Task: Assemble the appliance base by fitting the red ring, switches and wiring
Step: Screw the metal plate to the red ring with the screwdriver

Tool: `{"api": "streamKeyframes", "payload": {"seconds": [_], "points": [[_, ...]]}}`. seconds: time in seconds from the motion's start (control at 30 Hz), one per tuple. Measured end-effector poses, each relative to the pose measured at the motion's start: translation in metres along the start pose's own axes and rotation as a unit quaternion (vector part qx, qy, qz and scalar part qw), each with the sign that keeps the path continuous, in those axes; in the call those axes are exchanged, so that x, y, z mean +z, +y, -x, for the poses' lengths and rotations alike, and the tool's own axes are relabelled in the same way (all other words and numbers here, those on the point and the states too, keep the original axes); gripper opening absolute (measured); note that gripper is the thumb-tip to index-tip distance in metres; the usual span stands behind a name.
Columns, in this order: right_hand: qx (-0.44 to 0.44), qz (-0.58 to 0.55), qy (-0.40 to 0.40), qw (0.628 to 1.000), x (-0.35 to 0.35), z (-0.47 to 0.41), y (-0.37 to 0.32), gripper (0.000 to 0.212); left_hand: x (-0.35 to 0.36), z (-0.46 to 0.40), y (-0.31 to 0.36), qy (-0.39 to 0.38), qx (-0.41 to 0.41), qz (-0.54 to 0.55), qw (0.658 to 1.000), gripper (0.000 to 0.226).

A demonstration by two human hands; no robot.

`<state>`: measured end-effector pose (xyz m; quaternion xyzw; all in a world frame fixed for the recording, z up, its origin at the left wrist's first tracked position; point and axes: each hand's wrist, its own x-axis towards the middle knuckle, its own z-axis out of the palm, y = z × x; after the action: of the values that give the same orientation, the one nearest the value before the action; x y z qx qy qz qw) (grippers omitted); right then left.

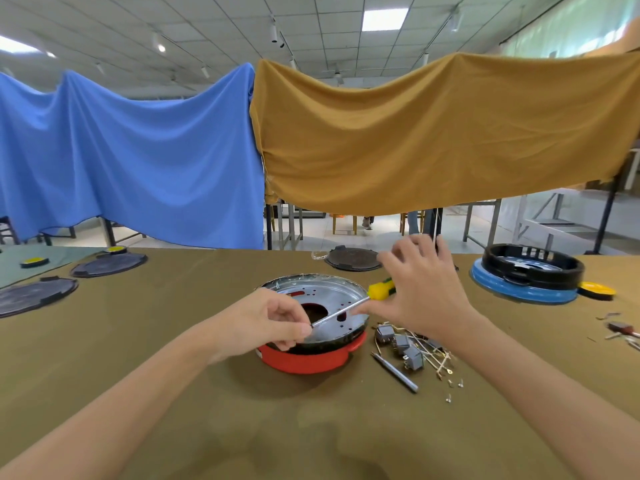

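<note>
The appliance base [313,358] sits mid-table, a red ring under a black rim, with a silver metal plate [323,294] on top. A screwdriver [379,291] with a yellow handle lies across the plate. My left hand [268,320] pinches the tip of its metal shaft over the plate's near edge. My right hand [420,285] hovers with fingers spread above the handle, its thumb touching the shaft. Grey switches [401,344] with thin wires [438,362] lie on the table right of the base.
A dark pen-like tool [394,372] lies near the switches. A second base, blue and black [526,275], stands at the right with a yellow cap [597,291]. Black round lids [109,265] lie left and behind [351,259]. Small parts [621,332] sit far right.
</note>
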<state>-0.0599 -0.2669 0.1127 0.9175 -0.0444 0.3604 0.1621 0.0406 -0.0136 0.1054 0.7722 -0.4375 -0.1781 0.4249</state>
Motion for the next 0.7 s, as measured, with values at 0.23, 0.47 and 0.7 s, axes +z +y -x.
{"api": "streamKeyframes", "payload": {"seconds": [0.23, 0.47, 0.7], "points": [[0.136, -0.253, -0.009, 0.958, 0.010, -0.021, 0.007, 0.109, -0.013, -0.017, 0.010, 0.016, 0.001, 0.008, 1.000, 0.009], [0.214, -0.573, 0.061, 0.789, 0.024, -0.043, 0.013, 0.049, -0.003, -0.046, -0.005, 0.098, -0.005, -0.108, 0.989, 0.008], [0.165, -0.680, 0.082, 0.710, 0.033, -0.077, -0.011, 0.045, 0.014, -0.093, -0.016, 0.008, -0.012, -0.170, 0.985, 0.013]]}}
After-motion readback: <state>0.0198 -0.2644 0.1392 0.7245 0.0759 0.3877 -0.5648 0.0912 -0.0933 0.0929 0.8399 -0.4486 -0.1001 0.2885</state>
